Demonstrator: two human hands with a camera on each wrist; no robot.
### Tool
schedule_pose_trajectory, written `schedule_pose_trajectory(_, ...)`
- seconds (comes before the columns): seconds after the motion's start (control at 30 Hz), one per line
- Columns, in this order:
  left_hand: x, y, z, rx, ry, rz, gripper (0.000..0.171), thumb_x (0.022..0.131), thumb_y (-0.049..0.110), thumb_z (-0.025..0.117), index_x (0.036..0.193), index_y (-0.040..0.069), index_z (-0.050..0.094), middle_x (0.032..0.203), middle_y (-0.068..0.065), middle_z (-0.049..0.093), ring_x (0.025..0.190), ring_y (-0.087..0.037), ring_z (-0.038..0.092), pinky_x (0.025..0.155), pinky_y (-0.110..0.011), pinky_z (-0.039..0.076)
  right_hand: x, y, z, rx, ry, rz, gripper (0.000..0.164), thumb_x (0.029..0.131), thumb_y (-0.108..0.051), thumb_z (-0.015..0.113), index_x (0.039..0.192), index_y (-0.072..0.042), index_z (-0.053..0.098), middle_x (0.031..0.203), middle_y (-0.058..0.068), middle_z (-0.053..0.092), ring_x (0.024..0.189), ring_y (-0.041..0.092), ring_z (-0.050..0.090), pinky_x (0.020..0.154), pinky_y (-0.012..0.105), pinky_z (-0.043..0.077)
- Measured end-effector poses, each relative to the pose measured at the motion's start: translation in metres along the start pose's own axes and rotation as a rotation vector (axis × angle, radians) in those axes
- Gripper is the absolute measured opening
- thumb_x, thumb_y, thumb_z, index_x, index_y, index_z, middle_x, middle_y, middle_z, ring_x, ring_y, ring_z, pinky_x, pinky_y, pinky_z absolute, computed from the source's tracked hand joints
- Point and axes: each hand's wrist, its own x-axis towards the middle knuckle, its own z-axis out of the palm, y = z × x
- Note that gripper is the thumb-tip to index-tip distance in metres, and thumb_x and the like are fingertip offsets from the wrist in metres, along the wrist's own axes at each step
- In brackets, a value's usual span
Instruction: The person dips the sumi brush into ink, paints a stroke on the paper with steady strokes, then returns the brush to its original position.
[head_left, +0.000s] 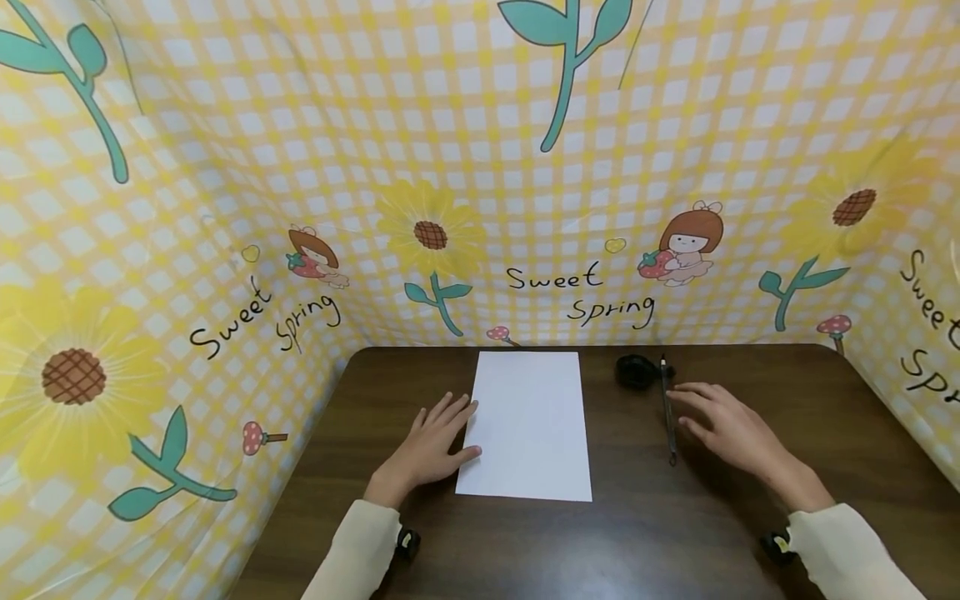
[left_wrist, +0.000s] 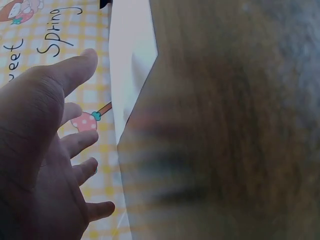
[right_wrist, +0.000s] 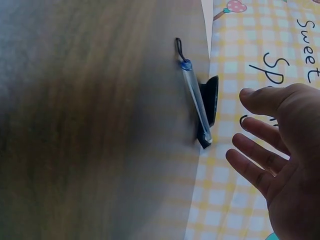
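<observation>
A blank white sheet of paper (head_left: 528, 425) lies on the brown table. My left hand (head_left: 435, 437) is spread flat at its left edge, with fingertips overlapping the sheet. To the right lies a slim writing brush (head_left: 667, 417) with a small hanging loop at its near end. Its far end leans on a small black object (head_left: 636, 372), seen behind the brush (right_wrist: 196, 100) in the right wrist view. My right hand (head_left: 731, 427) hovers just right of the brush, fingers loosely extended and holding nothing, fingertips close to the shaft.
The dark wooden table (head_left: 375, 400) has rounded back corners. A yellow and white checked cloth (head_left: 465, 125) with sunflowers and lettering hangs behind it and along both sides. Each wrist wears a small black device with a band, near the cream sleeves (head_left: 356, 546).
</observation>
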Motion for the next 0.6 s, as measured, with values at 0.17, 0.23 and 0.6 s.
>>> schedule_pose_trajectory(0.17, -0.001, 0.001, 0.004, -0.004, -0.029, -0.03, 0.08, 0.104, 0.057, 0.062, 0.169, 0.021, 0.034, 0.177, -0.008, 0.028, 0.167, -0.037, 0.016, 0.125, -0.078, 0.016, -0.001, 0.001, 0.004, -0.002, -0.016, -0.013, 0.049, 0.095, -0.006, 0.078, 0.143, -0.009, 0.068, 0.145, 0.02, 0.063, 0.129, 0.045, 0.061, 0.083, 0.057, 0.059)
schedule_pose_trajectory(0.23, -0.002, 0.0, 0.005, -0.014, -0.042, -0.045, 0.08, 0.103, 0.059, 0.062, 0.169, 0.021, 0.035, 0.177, -0.007, 0.028, 0.167, -0.037, 0.016, 0.125, -0.078, 0.015, -0.001, 0.001, 0.007, -0.004, -0.025, -0.015, 0.049, 0.094, -0.005, 0.079, 0.142, -0.01, 0.069, 0.145, 0.02, 0.063, 0.128, 0.044, 0.062, 0.078, 0.052, 0.059)
schedule_pose_trajectory(0.6, -0.005, 0.001, 0.008, -0.059, -0.124, -0.064, 0.086, 0.101, 0.065, 0.061, 0.17, 0.023, 0.032, 0.179, -0.004, 0.023, 0.167, -0.037, 0.016, 0.126, -0.077, 0.013, -0.001, 0.003, 0.016, 0.003, -0.052, -0.036, 0.046, 0.092, 0.0, 0.08, 0.136, -0.01, 0.073, 0.144, 0.015, 0.065, 0.122, 0.04, 0.068, 0.073, 0.041, 0.058)
